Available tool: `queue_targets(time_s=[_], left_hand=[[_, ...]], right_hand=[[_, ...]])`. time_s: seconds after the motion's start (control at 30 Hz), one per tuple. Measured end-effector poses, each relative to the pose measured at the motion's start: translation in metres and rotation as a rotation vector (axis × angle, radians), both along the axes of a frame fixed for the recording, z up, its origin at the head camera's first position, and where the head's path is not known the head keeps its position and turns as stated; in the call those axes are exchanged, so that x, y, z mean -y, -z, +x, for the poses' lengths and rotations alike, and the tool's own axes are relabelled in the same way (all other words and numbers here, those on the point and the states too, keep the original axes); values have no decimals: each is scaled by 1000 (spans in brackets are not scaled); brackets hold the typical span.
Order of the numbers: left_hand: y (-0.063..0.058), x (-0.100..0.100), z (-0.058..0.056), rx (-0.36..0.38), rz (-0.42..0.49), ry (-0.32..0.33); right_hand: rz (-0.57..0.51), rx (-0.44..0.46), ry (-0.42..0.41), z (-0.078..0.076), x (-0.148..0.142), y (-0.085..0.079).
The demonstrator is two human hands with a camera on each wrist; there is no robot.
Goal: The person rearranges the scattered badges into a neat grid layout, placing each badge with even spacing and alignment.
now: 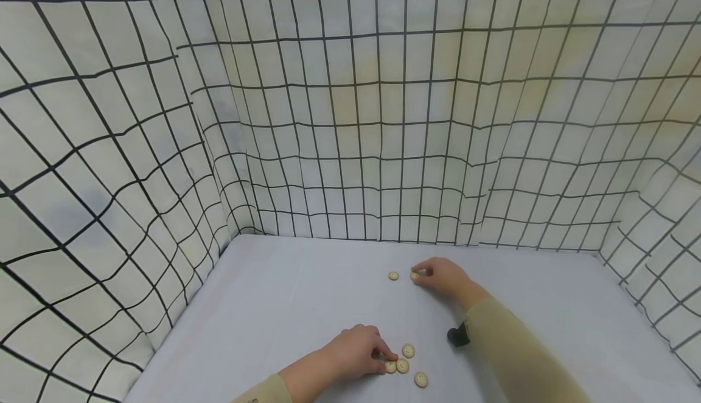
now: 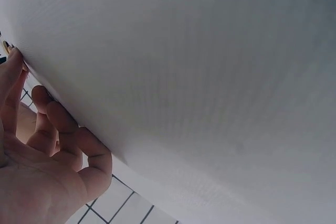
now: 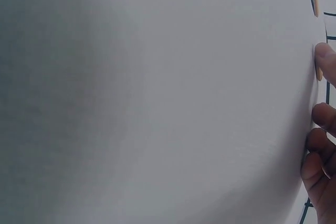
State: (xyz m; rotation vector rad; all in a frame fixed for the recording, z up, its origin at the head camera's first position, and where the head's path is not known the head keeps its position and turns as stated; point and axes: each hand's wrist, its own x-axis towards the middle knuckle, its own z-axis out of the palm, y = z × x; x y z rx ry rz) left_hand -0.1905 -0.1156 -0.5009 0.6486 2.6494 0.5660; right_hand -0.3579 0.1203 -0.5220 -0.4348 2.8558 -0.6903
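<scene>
Near the front of the white table, my left hand (image 1: pixel 358 351) pinches a round cream button (image 1: pixel 390 367) at its edges between thumb and forefinger. A second button (image 1: pixel 402 366) lies right beside it, with another button (image 1: pixel 408 350) just behind and a further button (image 1: pixel 421 379) nearer the front. Farther back, my right hand (image 1: pixel 442 276) has thumb and forefinger on a button (image 1: pixel 414 276) that lies on the cloth. Left of that one is a single button (image 1: pixel 394 276). In the right wrist view the thumb (image 3: pixel 326 59) partly hides the gripped button.
The white cloth-covered table (image 1: pixel 285 305) extends around both hands. Pale walls with a black grid net (image 1: pixel 378 117) stand at the back and both sides. A small black device (image 1: pixel 459 335) sits at the right wrist by the sleeve (image 1: pixel 509 336).
</scene>
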Motion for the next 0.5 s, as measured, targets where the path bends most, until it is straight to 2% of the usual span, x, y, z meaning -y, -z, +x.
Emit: queue_targets(time_s=[0.3,0.5], left_hand=[[0,-1,1,21,-3,-12],[-3,-1,1,21,-1,-16]], right_hand=[[-43,5,3,1,-3,2],[-85,19,5,6,-2,-3]])
